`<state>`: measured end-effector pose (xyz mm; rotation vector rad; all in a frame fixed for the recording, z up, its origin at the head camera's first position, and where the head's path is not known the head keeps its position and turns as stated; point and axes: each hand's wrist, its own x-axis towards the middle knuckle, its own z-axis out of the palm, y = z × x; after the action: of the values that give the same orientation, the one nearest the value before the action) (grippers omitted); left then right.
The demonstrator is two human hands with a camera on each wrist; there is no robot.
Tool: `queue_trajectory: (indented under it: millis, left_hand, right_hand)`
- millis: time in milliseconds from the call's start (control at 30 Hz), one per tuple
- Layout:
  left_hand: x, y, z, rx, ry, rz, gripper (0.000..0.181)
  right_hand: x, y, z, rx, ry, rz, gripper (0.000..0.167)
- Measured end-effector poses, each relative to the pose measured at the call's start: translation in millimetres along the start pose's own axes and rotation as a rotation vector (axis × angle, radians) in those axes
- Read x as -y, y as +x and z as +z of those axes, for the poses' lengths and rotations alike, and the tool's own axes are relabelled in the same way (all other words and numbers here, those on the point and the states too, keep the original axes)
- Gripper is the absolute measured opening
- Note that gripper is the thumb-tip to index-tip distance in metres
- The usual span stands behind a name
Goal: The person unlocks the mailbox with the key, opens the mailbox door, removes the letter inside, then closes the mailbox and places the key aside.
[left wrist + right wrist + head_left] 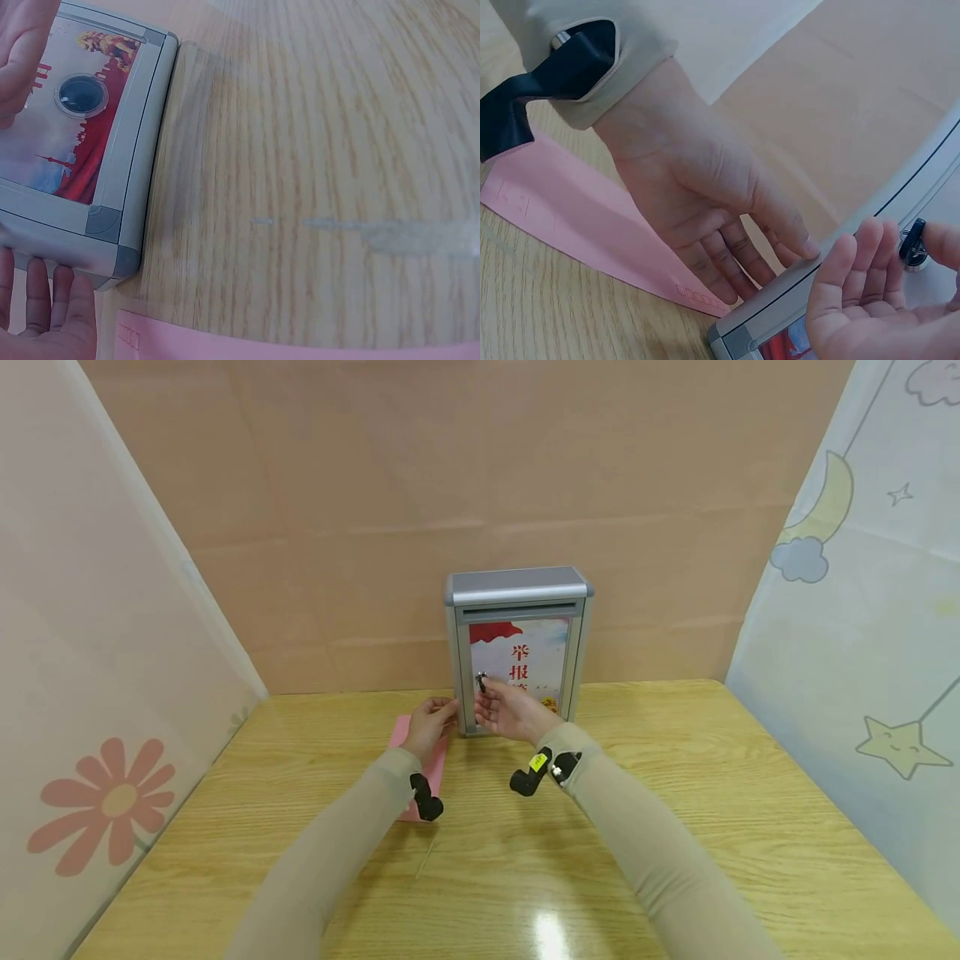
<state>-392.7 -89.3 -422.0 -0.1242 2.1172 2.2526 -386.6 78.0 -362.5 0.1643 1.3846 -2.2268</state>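
Observation:
A silver-grey suggestion box (516,583) stands upright at the back of the table, with a slot near its top and a printed poster on its front. At the left of that front is a key (482,683) with a black head, at the lock. My right hand (513,708) pinches the key by its black head (912,243), the other fingers loosely bent. Against the box's left side rests my left hand (432,723), its fingers fairly straight (56,307). Partly under the left forearm lies a pink envelope (433,768) with small printed squares.
The wooden table (660,827) spreads around the box. A brown paper backdrop (315,543) rises behind it, with patterned panels on the left (112,610) and right (847,635). A round dark window (82,95) sits low on the box front.

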Motion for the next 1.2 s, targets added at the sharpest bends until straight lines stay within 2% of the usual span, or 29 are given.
queue_trajectory:
  millis: [233, 467, 567, 667, 833, 933, 1033, 1200]
  left_hand:
    - [-7.2, -3.5, -1.0, 0.023, -0.016, -0.007, 0.034]
    - [-1.4, 0.5, -1.2, 0.0, -0.008, 0.001, 0.034]
    - [-0.5, 1.8, -0.8, 0.002, -0.015, 0.006, 0.035]
    - [0.1, 3.4, -1.0, 0.004, -0.034, 0.009, 0.034]
    - [0.6, 5.6, -1.4, -0.006, -0.055, 0.012, 0.029]
    - [0.5, 5.3, -1.5, -0.011, -0.047, 0.013, 0.028]
    - [-0.8, 3.8, -2.0, -0.004, -0.035, 0.008, 0.03]
    - [-5.1, 1.9, -3.7, 0.033, -0.057, -0.005, 0.033]
  right_hand:
    - [4, 2.1, 3, -0.026, 0.068, 0.01, 0.02]
    - [5, -0.5, 10, -0.072, 0.017, -0.039, 0.012]
    - [5, -2.6, 16, -0.124, -0.037, -0.083, 0.01]
    - [5, -5.5, 21, -0.176, -0.136, -0.132, 0.007]
    - [5, -6.7, 26, -0.227, -0.322, -0.189, 0.034]
    - [3, -5.9, 27, -0.246, -0.371, -0.21, 0.041]
    - [3, -5.3, 28, -0.261, -0.358, -0.213, 0.041]
    - [3, -8.2, 23, -0.201, -0.212, -0.189, 0.035]
